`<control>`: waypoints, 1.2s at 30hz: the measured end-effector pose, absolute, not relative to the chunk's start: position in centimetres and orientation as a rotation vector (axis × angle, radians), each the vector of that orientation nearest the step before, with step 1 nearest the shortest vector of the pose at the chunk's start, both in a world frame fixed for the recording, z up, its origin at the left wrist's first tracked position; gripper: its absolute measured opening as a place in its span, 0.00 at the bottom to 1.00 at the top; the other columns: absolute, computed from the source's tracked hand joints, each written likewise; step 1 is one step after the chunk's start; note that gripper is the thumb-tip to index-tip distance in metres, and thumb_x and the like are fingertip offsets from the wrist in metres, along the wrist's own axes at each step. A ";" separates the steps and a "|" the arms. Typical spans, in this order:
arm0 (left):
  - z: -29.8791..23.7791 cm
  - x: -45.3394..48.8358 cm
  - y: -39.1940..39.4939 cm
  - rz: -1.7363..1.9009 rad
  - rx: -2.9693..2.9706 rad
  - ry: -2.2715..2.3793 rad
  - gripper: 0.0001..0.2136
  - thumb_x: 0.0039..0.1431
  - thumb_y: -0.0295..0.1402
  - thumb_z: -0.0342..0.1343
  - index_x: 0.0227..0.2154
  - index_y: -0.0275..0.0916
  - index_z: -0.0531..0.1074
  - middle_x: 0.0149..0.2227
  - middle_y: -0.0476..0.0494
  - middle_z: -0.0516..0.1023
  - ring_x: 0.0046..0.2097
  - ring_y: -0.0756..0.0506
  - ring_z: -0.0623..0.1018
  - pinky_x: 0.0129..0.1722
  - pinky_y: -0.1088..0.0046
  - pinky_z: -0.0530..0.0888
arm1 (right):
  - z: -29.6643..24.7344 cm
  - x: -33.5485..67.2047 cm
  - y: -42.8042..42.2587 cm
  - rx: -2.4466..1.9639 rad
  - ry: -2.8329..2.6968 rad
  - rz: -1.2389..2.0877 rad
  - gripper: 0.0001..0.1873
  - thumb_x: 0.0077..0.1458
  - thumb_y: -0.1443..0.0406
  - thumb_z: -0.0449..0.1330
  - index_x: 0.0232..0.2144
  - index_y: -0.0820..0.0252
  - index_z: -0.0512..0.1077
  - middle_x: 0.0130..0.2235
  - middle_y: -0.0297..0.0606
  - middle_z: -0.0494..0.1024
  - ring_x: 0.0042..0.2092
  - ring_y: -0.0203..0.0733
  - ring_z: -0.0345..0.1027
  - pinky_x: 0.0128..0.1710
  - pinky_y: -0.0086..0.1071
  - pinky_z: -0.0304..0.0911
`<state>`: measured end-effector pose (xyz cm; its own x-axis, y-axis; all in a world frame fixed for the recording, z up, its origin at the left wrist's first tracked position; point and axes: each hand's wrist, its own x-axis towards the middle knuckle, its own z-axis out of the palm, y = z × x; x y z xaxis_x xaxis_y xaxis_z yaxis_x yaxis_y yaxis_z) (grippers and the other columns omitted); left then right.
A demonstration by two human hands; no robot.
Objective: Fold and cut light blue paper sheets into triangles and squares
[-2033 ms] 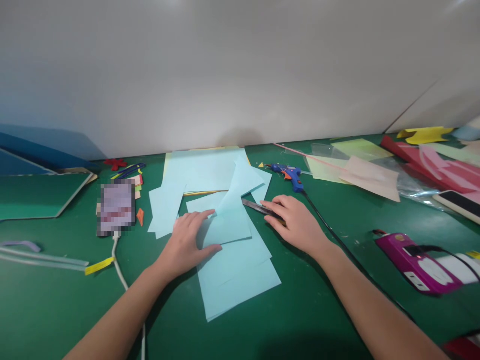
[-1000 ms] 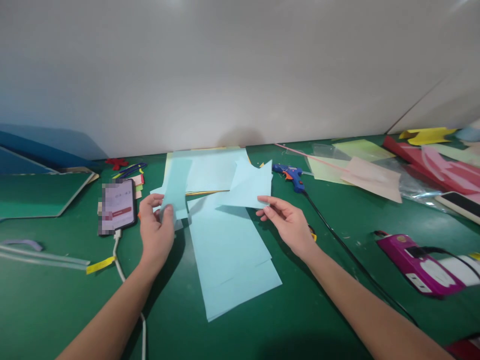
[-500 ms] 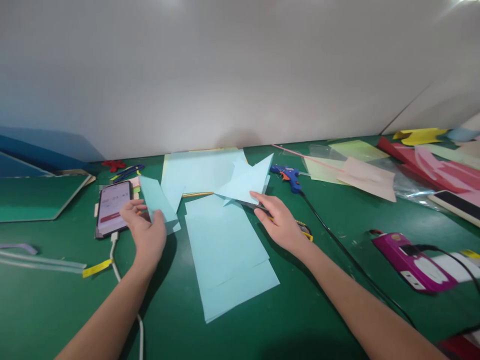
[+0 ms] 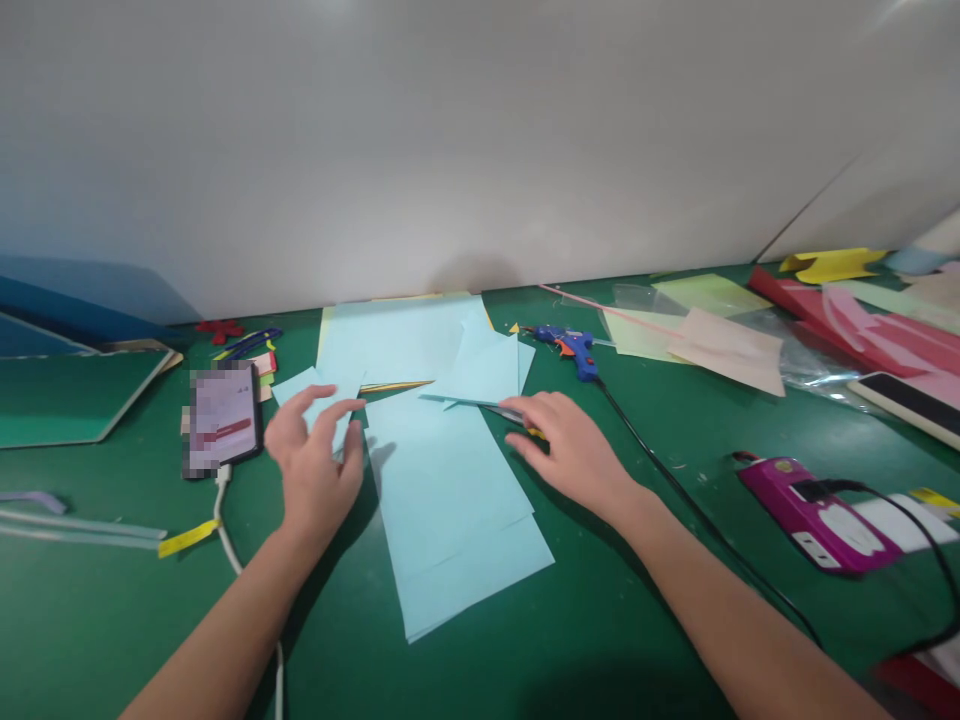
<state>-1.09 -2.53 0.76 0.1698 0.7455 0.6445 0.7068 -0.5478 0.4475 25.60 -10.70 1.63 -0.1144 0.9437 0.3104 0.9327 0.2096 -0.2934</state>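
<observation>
My left hand (image 4: 319,460) hovers over the left side of the light blue papers, fingers spread and curved, with nothing in it. Below its fingertips a small light blue piece (image 4: 300,388) lies on the table. My right hand (image 4: 566,445) is open, thumb apart from the fingers, its fingertips at the front edge of a folded light blue piece (image 4: 487,368). Partly under this hand lies a tool with a grey tip and a yellow part (image 4: 536,433); its kind is mostly hidden. Larger light blue sheets (image 4: 457,510) overlap between my hands.
A blue glue gun (image 4: 566,345) with a black cord lies right of the papers. Further right are a magenta power strip (image 4: 817,515) and coloured paper sheets (image 4: 727,350). At left are a phone (image 4: 225,420) on a white cable and a green board (image 4: 75,395). A wall (image 4: 480,150) stands behind.
My left hand has let go of the light blue piece, which now lies flat, and has moved right. The folded piece at my right hand has come down from its raised tilt.
</observation>
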 end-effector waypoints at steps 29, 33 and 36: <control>0.2 -0.6 -2.7 1.302 1.939 0.957 0.23 0.56 0.51 0.50 0.47 0.40 0.65 0.45 0.38 0.69 0.42 0.42 0.72 0.41 0.63 0.72 | 1.2 25.6 -11.1 -1.175 -1.197 0.919 0.21 0.47 0.47 0.63 0.30 0.58 0.78 0.20 0.32 0.75 0.15 0.32 0.61 0.13 0.28 0.55; 0.8 0.3 -3.3 1.248 1.635 0.876 0.29 0.44 0.41 0.64 0.50 0.44 0.62 0.31 0.50 0.69 0.34 0.46 0.73 0.36 0.69 0.73 | 1.5 25.5 -10.7 -1.144 -0.934 1.054 0.27 0.41 0.46 0.66 0.38 0.58 0.75 0.16 0.27 0.69 0.14 0.31 0.60 0.11 0.25 0.51; 1.5 0.4 -3.8 1.131 1.469 0.996 0.31 0.45 0.37 0.65 0.53 0.44 0.61 0.21 0.58 0.60 0.22 0.52 0.67 0.23 0.77 0.69 | 1.6 25.2 -10.7 -1.157 -1.018 1.171 0.28 0.47 0.47 0.63 0.46 0.57 0.71 0.16 0.25 0.67 0.15 0.32 0.62 0.13 0.24 0.52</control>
<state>0.37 -3.75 1.52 0.2260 0.9612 0.1584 0.0356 -0.1707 0.9847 25.19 -10.67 1.64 0.1277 0.9918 0.0003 -0.1385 0.0182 -0.9902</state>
